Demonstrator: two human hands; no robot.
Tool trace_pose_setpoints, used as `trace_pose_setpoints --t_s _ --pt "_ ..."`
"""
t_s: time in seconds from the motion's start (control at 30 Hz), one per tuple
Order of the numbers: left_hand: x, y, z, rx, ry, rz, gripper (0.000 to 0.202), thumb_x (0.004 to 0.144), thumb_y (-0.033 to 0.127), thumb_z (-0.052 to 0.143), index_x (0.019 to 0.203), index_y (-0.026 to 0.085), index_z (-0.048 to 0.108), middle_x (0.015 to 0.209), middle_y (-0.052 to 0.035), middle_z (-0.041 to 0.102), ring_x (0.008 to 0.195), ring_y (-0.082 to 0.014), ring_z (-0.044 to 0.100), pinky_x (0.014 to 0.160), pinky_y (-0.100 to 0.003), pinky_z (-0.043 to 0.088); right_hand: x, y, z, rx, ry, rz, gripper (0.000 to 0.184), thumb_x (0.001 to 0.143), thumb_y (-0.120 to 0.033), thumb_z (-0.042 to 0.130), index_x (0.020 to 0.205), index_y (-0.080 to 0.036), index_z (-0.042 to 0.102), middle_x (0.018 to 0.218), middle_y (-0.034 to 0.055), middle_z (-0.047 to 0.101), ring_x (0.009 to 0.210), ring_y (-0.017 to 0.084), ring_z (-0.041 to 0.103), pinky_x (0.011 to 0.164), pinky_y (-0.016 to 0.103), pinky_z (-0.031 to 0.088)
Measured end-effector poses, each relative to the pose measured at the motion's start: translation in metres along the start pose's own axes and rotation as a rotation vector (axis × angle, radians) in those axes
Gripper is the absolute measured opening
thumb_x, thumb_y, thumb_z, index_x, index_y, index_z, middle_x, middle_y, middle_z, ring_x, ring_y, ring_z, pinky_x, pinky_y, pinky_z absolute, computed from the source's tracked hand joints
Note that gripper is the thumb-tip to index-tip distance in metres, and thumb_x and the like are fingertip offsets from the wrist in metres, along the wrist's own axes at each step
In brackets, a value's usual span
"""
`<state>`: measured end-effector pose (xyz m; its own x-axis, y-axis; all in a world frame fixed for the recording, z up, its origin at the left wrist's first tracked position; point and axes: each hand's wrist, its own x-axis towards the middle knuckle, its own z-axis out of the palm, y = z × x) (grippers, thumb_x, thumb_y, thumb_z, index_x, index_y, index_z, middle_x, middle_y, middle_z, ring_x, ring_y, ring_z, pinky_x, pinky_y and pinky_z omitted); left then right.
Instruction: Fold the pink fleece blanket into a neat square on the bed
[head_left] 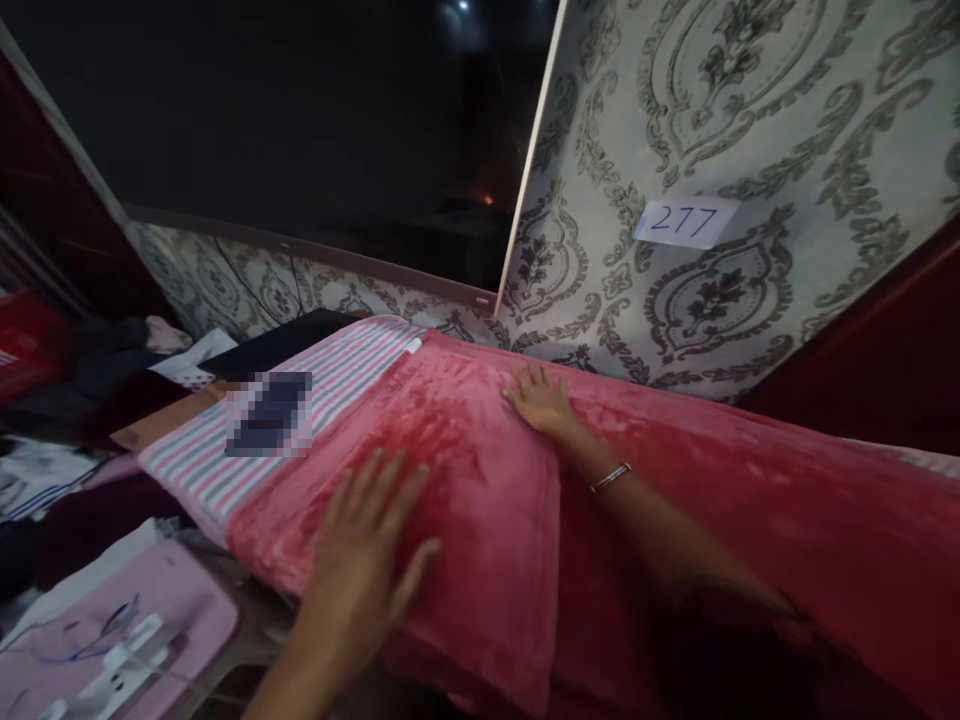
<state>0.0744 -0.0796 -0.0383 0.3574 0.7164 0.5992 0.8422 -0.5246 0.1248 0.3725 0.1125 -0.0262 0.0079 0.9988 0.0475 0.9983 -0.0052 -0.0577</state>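
A red plush blanket (465,470) lies spread across a long surface, with one part folded back over itself. My left hand (367,540) is over the folded part near its front side, fingers spread, slightly blurred. Farther back, my right hand (541,400) rests flat on the blanket by the far edge, fingers apart; a bracelet circles that wrist. To the left of the blanket lies a striped cloth (202,460) in pink, grey and white. A dark pixelated patch (270,412) covers something on the stripes.
A large dark television screen (300,120) stands behind, against patterned wallpaper (600,270) bearing a paper marked 277 (686,222). At the lower left, a pink stool or small table (195,600) holds a white power strip (127,660). Piled clothes (45,480) lie left.
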Motion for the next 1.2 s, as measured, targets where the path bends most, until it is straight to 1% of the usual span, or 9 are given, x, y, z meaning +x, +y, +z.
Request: trace_pose_setpoints --t_s 0.07,0.17,0.27,0.43,0.6,0.77,0.93,1.07,1.2 --pt "-0.002 0.026 0.02 -0.015 -0.125 0.137 0.068 0.092 0.048 0.059 0.155 0.032 0.042 0.162 -0.0066 0.042 0.148 -0.0375 0.035 0.119 -0.061 0.031 -0.008 0.004 0.013 0.015 -0.012 0.017 0.066 0.103 -0.06 0.027 0.161 -0.028 0.03 0.168 0.0116 0.026 0.154 0.036 0.02 0.119 0.063 0.023" --pt "-0.014 0.043 0.044 -0.008 -0.209 0.197 0.075 0.088 0.057 0.062 0.156 0.034 0.04 0.166 -0.0062 0.033 0.152 -0.0427 0.023 0.118 -0.068 0.023 -0.014 0.01 0.029 0.058 0.002 0.042 0.065 0.104 -0.059 0.028 0.161 -0.028 0.031 0.168 0.0107 0.026 0.154 0.033 0.02 0.118 0.061 0.025" --pt "-0.021 0.04 0.052 -0.003 -0.239 0.193 0.074 0.09 0.058 0.058 0.157 0.034 0.039 0.168 -0.0056 0.03 0.154 -0.0433 0.018 0.118 -0.069 0.02 -0.013 0.011 0.03 0.097 0.015 0.046 0.065 0.103 -0.06 0.03 0.161 -0.029 0.031 0.169 0.0099 0.024 0.155 0.033 0.018 0.12 0.06 0.022" --pt "-0.017 0.031 0.052 0.021 -0.287 0.176 0.071 0.09 0.056 0.058 0.156 0.036 0.04 0.167 -0.0043 0.031 0.153 -0.0432 0.021 0.117 -0.068 0.024 -0.021 0.007 0.011 0.175 -0.082 0.051 0.064 0.105 -0.054 0.029 0.162 -0.026 0.028 0.171 0.0087 0.017 0.157 0.031 0.011 0.123 0.056 0.015" --pt "-0.008 0.03 0.054 0.022 -0.346 0.137 0.066 0.09 0.051 0.057 0.153 0.035 0.045 0.165 -0.0061 0.035 0.152 -0.0441 0.025 0.115 -0.069 0.027 -0.078 0.029 0.005 0.213 -0.123 -0.035 0.061 0.106 -0.048 0.028 0.162 -0.026 0.027 0.171 0.0078 0.013 0.157 0.03 0.012 0.124 0.053 0.016" --pt "0.0 0.022 0.058 0.014 -0.308 0.17 0.061 0.091 0.049 0.05 0.149 0.028 0.053 0.162 -0.0102 0.041 0.149 -0.0456 0.03 0.112 -0.071 0.031 -0.172 0.102 0.003 0.145 -0.076 -0.023 0.061 0.105 -0.052 0.031 0.162 -0.031 0.027 0.17 0.0046 0.017 0.157 0.027 0.012 0.125 0.054 0.013" --pt "0.012 0.022 0.058 -0.031 -0.214 0.218 0.059 0.094 0.048 0.042 0.145 0.022 0.058 0.153 -0.0159 0.052 0.143 -0.0436 0.042 0.11 -0.071 0.035 -0.278 0.206 -0.014 0.055 -0.028 0.372 0.057 0.104 -0.045 0.036 0.16 -0.031 0.034 0.168 0.0063 0.025 0.156 0.028 0.019 0.122 0.057 0.021" --pt "0.015 0.057 0.047 -0.167 -0.214 0.32 0.056 0.096 0.049 0.043 0.141 0.02 0.06 0.147 -0.0146 0.058 0.141 -0.0362 0.047 0.116 -0.061 0.036 -0.366 0.279 -0.009 -0.001 0.084 0.708 0.055 0.103 -0.039 0.034 0.154 -0.02 0.044 0.16 0.0142 0.041 0.147 0.031 0.037 0.115 0.055 0.035" --pt "0.01 0.097 0.042 -0.188 -0.337 0.393 0.056 0.094 0.049 0.052 0.141 0.019 0.059 0.154 -0.0169 0.051 0.143 -0.036 0.045 0.116 -0.058 0.039 -0.428 0.322 0.02 -0.016 0.215 0.704 0.058 0.101 -0.036 0.029 0.148 -0.01 0.051 0.149 0.0198 0.053 0.139 0.03 0.049 0.112 0.049 0.041"
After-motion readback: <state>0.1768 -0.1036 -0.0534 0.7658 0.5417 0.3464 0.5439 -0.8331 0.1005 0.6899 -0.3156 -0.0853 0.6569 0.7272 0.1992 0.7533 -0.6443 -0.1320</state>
